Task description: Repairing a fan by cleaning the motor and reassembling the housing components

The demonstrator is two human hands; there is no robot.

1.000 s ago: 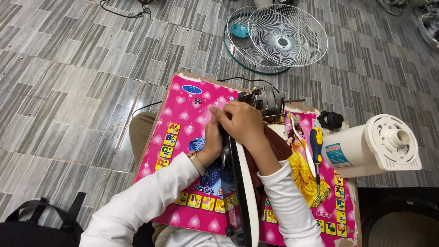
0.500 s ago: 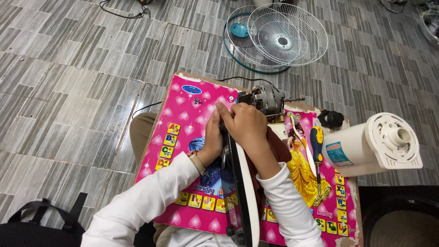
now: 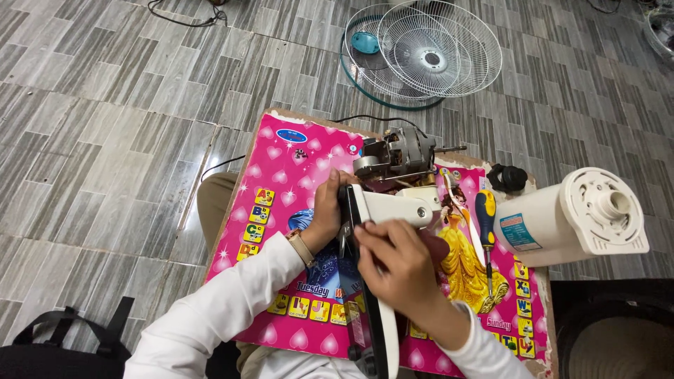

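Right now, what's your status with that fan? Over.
Left hand and right hand both grip the white fan housing. Motor bare on the pink board. Screwdriver lies alongside, untouched.

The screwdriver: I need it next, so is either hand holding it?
No, the screwdriver lies alone on the pink board; both hands grip the fan housing.

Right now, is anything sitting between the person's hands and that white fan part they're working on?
Nothing visible: the left hand and the right hand both rest directly on the white fan housing, below the bare motor.
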